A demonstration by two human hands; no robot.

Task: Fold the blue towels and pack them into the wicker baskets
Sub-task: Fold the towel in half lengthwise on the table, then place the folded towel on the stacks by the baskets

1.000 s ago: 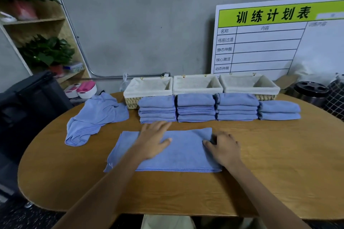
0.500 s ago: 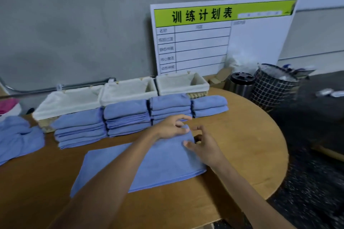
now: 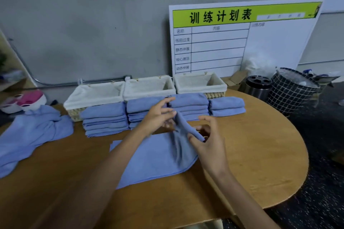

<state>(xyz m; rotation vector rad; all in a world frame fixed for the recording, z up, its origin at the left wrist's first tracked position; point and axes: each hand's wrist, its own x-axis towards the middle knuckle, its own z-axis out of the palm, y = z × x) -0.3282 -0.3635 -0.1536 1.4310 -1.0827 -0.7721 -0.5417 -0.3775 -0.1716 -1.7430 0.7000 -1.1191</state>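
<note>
A blue towel (image 3: 149, 158) lies half-folded on the wooden table (image 3: 251, 154). Its right end is lifted off the wood. My left hand (image 3: 158, 115) pinches the far right corner of this towel. My right hand (image 3: 206, 139) pinches the near right corner a little lower. Behind them stand several stacks of folded blue towels (image 3: 104, 119). Three wicker baskets with white liners (image 3: 93, 96), (image 3: 149, 87), (image 3: 199, 82) line the table's back edge; no towels show inside them. A heap of unfolded blue towels (image 3: 31, 132) lies at the left.
A white board with a green header (image 3: 242, 39) leans on the wall behind the baskets. A metal cup holder (image 3: 257, 84) and a wire waste bin (image 3: 292, 91) stand at the right beside the table. A pink and white object (image 3: 24, 100) sits at the far left.
Both hands went from pressing the towel flat to pinching its right corners and lifting that end. The camera swung right, then partly back left.
</note>
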